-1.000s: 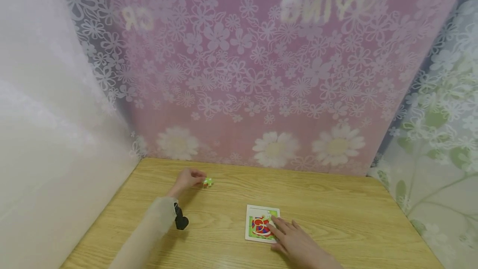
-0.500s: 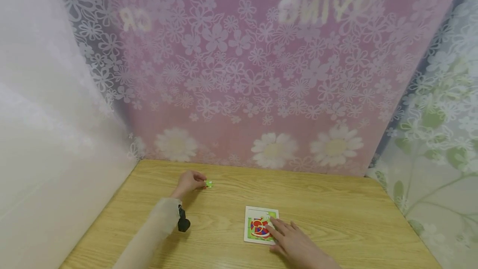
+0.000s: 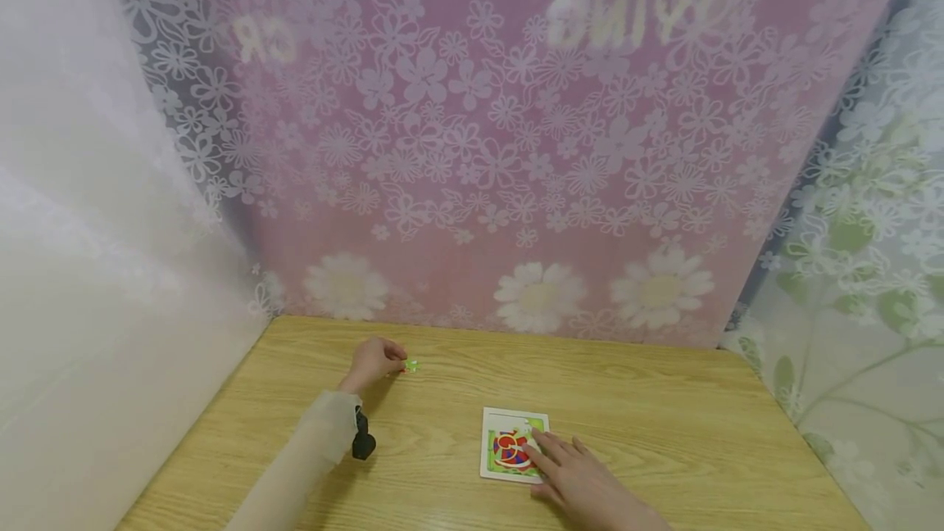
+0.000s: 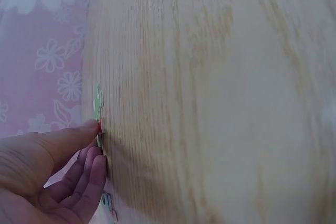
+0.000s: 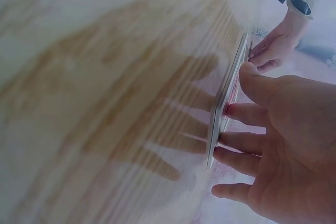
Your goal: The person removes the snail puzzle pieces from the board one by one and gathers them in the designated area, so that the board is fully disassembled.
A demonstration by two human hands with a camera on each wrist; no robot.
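Observation:
At the back left of the table, my left hand (image 3: 374, 363) pinches a small green jigsaw piece (image 3: 411, 366) between thumb and fingers. In the left wrist view the green piece (image 4: 98, 103) shows a red patch by the thumb tip. Under the curled fingers there, part of another small piece (image 4: 108, 206) lies at the table's surface. My right hand (image 3: 590, 478) rests its spread fingers on the right side of a white-framed jigsaw board (image 3: 484, 445). Red, blue and green pieces fill the board's lower part; a pale area shows along its top. The fingers cover its right side.
The wood-grain table (image 3: 442, 424) ends at a pink flowered curtain (image 3: 457, 211) at the back. Pale sheets hang on the left (image 3: 111, 269) and right (image 3: 870, 269). A black wrist camera (image 3: 362, 437) sticks out from the left sleeve.
The green piece has tipped or sunk slightly in my left fingers, and less of it shows. My right hand stays on the board. The whole head view has shifted a little.

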